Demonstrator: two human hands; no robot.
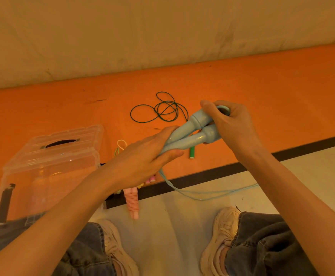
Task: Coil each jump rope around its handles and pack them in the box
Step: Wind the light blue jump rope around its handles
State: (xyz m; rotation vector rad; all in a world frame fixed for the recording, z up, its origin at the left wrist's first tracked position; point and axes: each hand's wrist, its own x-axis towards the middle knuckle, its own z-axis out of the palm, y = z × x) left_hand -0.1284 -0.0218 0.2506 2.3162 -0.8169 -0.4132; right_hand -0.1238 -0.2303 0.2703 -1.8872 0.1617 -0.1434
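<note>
Two light blue jump rope handles (190,132) lie side by side in the air above the orange table. My left hand (142,158) grips their narrow ends, and my right hand (230,122) grips their thick ends. The blue rope (202,193) hangs from under my left hand and loops off to the right over the floor. A clear plastic box (49,168) with a lid and black handle stands at the table's left. A green rope (160,108) lies loosely coiled on the table, its green handle (192,154) partly hidden behind the blue handles.
A pink jump rope handle (131,202) pokes over the table's front edge below my left forearm. A yellow-green cord loop (120,146) lies beside the box. A dark rod (4,204) shows through the box's left side. My shoes and knees are below the table edge.
</note>
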